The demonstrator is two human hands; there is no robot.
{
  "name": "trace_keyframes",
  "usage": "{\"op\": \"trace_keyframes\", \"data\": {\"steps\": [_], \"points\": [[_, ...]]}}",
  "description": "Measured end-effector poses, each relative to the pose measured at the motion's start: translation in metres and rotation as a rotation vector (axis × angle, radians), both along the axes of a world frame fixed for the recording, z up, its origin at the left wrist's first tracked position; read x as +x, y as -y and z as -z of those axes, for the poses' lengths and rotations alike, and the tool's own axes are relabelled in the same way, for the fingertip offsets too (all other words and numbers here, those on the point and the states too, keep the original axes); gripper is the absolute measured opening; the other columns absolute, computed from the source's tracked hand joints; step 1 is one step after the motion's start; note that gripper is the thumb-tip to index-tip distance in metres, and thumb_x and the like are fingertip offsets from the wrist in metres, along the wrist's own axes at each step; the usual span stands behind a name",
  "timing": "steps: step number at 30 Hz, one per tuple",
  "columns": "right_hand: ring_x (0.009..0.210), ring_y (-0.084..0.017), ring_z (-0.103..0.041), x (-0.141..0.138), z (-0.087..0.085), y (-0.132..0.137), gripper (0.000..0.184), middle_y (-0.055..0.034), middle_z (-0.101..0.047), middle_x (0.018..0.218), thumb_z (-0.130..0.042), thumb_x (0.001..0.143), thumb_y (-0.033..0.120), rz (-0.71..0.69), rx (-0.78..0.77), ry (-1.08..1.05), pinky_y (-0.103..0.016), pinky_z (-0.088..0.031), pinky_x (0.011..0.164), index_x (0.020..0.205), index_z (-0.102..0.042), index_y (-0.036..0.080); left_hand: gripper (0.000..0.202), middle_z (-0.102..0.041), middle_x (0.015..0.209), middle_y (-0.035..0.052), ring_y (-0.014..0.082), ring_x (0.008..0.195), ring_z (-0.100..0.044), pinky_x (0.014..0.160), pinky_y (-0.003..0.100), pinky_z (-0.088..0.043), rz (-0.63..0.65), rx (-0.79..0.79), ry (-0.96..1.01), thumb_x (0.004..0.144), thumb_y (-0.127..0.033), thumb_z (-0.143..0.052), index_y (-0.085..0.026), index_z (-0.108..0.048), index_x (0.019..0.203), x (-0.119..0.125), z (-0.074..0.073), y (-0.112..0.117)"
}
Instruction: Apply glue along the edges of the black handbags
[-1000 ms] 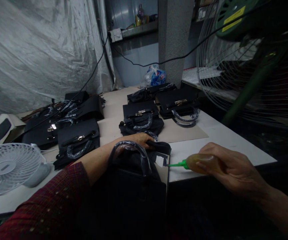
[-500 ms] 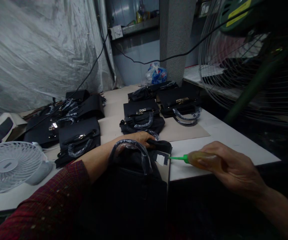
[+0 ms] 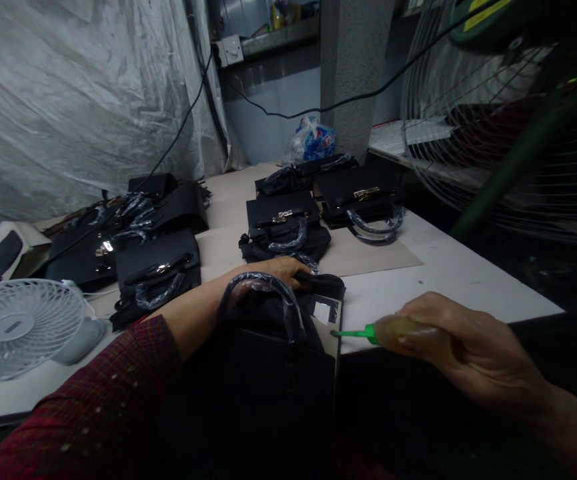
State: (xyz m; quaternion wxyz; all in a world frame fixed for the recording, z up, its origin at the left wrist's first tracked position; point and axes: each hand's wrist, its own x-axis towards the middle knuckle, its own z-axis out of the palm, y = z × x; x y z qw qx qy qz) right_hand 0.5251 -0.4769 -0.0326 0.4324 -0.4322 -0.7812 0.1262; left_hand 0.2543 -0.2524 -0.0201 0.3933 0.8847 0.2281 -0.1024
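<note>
A black handbag (image 3: 263, 387) stands close in front of me, its arched handle (image 3: 291, 310) wrapped in clear plastic. My left hand (image 3: 288, 270) reaches past the handle and is closed on the bag's dark upper edge; part of the fingers is hidden. At the bag's right side a beige strip (image 3: 325, 335) and a small whitish patch (image 3: 322, 312) show. My right hand (image 3: 473, 353) is wrapped round an amber squeeze bottle (image 3: 408, 335). The bottle lies nearly level, and the tip of its green nozzle (image 3: 355, 333) is at the beige strip along the bag's edge.
Several black handbags with wrapped handles lie on the table (image 3: 468, 267), such as one bag (image 3: 155, 267) at left and another (image 3: 283, 217) mid-table. A small white fan (image 3: 15, 327) stands left. A large caged fan (image 3: 493, 153) is at right. A black cable (image 3: 353, 100) hangs across.
My right hand has lowered the bottle slightly, and its nozzle tip has moved from beside the whitish patch down along the bag's edge. My left hand keeps its hold.
</note>
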Motion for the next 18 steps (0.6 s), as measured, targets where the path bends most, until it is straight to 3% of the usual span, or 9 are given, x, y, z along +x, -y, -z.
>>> {"op": "trace_keyframes", "data": {"steps": [2, 7, 10, 15, 18], "points": [[0.071, -0.025, -0.072, 0.002, 0.002, 0.0, 0.01, -0.0051, -0.072, 0.092, -0.067, 0.105, 0.035, 0.058, 0.038, -0.003, -0.037, -0.06, 0.059, 0.11, -0.071, 0.028, 0.022, -0.075, 0.097, 0.0014, 0.019, 0.091, -0.067, 0.082, 0.028, -0.049, -0.003, 0.006, -0.003, 0.095, -0.022, -0.064, -0.018, -0.078, 0.113, 0.001, -0.002, 0.001], [0.073, -0.023, -0.071, 0.007, 0.014, 0.007, 0.011, -0.0049, -0.071, 0.095, -0.062, 0.106, 0.026, -0.041, -0.063, 0.01, -0.034, -0.059, 0.059, 0.113, -0.07, 0.028, 0.021, -0.074, 0.096, 0.0019, 0.0187, 0.089, -0.067, 0.081, 0.028, -0.049, -0.012, 0.023, -0.01, 0.096, -0.021, -0.064, -0.016, -0.078, 0.111, 0.001, -0.002, 0.003], [0.076, -0.025, -0.072, 0.006, 0.019, 0.013, 0.016, -0.0065, -0.072, 0.1, -0.064, 0.103, 0.024, 0.009, -0.025, -0.015, -0.037, -0.062, 0.064, 0.119, -0.069, 0.028, 0.023, -0.074, 0.098, 0.0012, 0.0177, 0.089, -0.067, 0.08, 0.027, -0.048, -0.021, 0.02, -0.006, 0.096, -0.02, -0.063, -0.017, -0.077, 0.115, 0.0, -0.001, 0.004], [0.073, -0.023, -0.072, -0.005, 0.013, 0.018, 0.016, -0.0062, -0.072, 0.094, -0.059, 0.105, 0.019, -0.084, -0.024, 0.003, -0.031, -0.06, 0.058, 0.115, -0.068, 0.027, 0.017, -0.07, 0.089, -0.0012, 0.0153, 0.082, -0.063, 0.075, 0.026, -0.046, -0.008, 0.02, -0.018, 0.095, -0.024, -0.065, -0.018, -0.077, 0.106, 0.0, 0.002, -0.001], [0.075, -0.023, -0.073, -0.011, 0.01, 0.022, 0.017, -0.0069, -0.073, 0.096, -0.061, 0.103, 0.018, -0.022, 0.059, -0.01, -0.03, -0.06, 0.058, 0.116, -0.067, 0.026, 0.016, -0.068, 0.087, -0.0014, 0.0154, 0.08, -0.062, 0.074, 0.026, -0.045, -0.009, 0.032, -0.024, 0.095, -0.024, -0.065, -0.018, -0.076, 0.105, 0.0, 0.005, -0.004]]}}
